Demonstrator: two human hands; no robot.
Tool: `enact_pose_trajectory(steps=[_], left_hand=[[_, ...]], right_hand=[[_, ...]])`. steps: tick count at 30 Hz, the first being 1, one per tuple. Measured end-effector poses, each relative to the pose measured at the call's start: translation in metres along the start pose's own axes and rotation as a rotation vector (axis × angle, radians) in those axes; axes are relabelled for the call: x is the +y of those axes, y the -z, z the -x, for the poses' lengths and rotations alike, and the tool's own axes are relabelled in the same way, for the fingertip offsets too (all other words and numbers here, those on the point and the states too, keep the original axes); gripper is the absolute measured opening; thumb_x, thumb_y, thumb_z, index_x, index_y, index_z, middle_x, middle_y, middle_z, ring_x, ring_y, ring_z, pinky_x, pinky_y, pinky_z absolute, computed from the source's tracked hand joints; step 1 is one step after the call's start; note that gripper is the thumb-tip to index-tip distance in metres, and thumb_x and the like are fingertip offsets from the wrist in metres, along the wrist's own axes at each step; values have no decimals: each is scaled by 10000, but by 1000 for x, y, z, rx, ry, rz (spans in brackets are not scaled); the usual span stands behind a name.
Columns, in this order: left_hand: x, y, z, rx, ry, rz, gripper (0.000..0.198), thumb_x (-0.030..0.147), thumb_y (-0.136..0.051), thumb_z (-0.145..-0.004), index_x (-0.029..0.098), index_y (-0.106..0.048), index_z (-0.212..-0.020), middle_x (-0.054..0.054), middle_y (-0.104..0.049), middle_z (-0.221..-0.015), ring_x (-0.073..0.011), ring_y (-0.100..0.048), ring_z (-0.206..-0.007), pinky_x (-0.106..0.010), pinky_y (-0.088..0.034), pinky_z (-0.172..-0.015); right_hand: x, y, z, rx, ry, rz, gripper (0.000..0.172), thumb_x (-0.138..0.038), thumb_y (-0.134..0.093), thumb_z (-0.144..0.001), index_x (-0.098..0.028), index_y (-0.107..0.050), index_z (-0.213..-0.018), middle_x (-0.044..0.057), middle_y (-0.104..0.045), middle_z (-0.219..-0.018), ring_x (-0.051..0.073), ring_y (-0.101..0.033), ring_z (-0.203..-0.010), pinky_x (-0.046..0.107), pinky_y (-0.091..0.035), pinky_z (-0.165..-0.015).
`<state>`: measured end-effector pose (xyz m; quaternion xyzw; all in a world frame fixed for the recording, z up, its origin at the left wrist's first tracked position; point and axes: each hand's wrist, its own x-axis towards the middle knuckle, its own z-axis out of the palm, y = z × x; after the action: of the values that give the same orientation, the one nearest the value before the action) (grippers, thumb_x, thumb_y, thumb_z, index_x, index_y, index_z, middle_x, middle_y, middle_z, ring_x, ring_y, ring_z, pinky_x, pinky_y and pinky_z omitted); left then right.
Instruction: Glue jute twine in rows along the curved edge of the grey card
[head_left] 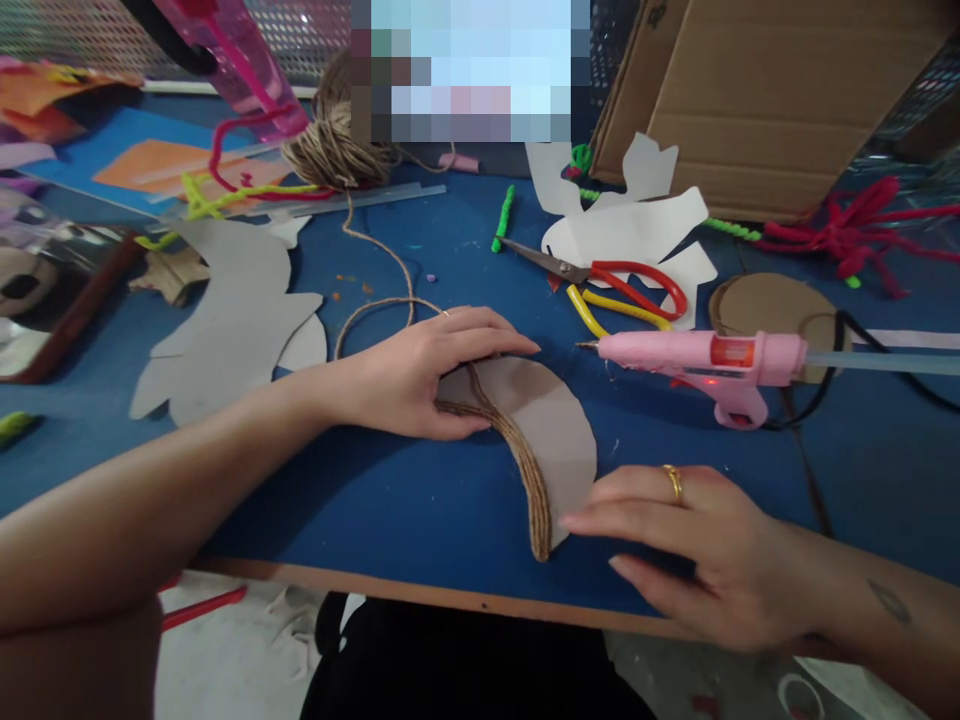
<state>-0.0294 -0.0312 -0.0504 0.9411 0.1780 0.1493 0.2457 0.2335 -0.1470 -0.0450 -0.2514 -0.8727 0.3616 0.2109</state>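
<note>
A crescent-like cardboard cutout [564, 420] lies on the blue tabletop, with rows of brown jute twine [529, 470] along its inner curve. My left hand [420, 375] grips its upper left end, fingers over the far side and thumb at the twine; what is under the palm is hidden. From there a loose strand runs back to a twine ball [341, 140]. My right hand [705, 560] is open, fingers apart, its index fingertip beside the cutout's lower right edge. Whether it touches is hard to tell.
A pink glue gun [675, 355] with its orange light lit lies at right, nozzle toward the cutout. Behind it are scissors [600, 280] and white paper cutouts [622, 225]. Grey cutouts [236, 310] lie at left; cardboard sheets [780, 100] stand behind. The wooden table edge [420, 590] runs in front.
</note>
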Motion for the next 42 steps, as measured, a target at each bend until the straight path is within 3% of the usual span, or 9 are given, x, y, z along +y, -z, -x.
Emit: enact_pose_trajectory(steps=[8, 13, 17, 20, 36, 39, 42], left_hand=[[16, -8, -3, -29, -30, 44, 596, 228, -683, -752, 165, -448, -1296, -151, -531, -1238, -230, -517, -1148, -359, -439, -994], [21, -10, -3, -62, -44, 13, 589, 202, -676, -725, 154, -459, -1270, -152, -528, -1220, -241, -514, -1130, -368, -440, -977], [24, -9, -2, -82, -72, 40, 571, 167, -663, -711, 132, -459, -1244, -157, -527, -1196, -234, -521, -1117, -345, -445, -967], [25, -7, -1, -85, -68, 51, 584, 164, -675, -696, 135, -452, -1235, -152, -528, -1187, -222, -530, -1100, -328, -452, -956], [13, 0, -10, -149, -25, 169, 575, -8, -545, -719, 161, -432, -1257, -153, -470, -1296, -189, -499, -1183, -268, -491, -930], [11, 1, -12, -152, -44, 169, 541, 5, -549, -726, 166, -465, -1236, -150, -475, -1312, -189, -513, -1177, -267, -494, -926], [6, 3, -12, -119, -72, 119, 415, 102, -603, -768, 175, -535, -1171, -139, -543, -1243, -216, -507, -1181, -338, -460, -987]], right_hand=[[-1, -2, 2, -21, 74, -24, 283, -74, -491, -833, -104, -592, -1096, 68, -660, -926, 90, -614, -849, 183, -516, -742], [-1, 0, -1, 114, 70, 46, 267, -63, -467, -837, -120, -600, -1062, 50, -666, -851, 98, -617, -784, 216, -527, -715], [4, 2, 1, 283, -27, 222, 251, -66, -493, -840, -166, -623, -1030, 40, -659, -863, 111, -620, -801, 244, -531, -710], [8, 1, 4, 313, -54, 299, 253, -81, -518, -839, -194, -620, -1041, 35, -664, -887, 122, -628, -811, 261, -536, -704], [12, -5, 5, 160, 71, 426, 243, -98, -531, -846, -134, -600, -1076, 74, -667, -993, 143, -597, -903, 317, -541, -811], [12, -5, 4, 122, 87, 448, 254, -105, -530, -850, -119, -605, -1092, 85, -668, -1017, 154, -592, -928, 319, -543, -809], [13, -6, 4, 100, 91, 470, 245, -113, -502, -868, -125, -611, -1086, 82, -671, -1017, 157, -594, -921, 324, -549, -792]])
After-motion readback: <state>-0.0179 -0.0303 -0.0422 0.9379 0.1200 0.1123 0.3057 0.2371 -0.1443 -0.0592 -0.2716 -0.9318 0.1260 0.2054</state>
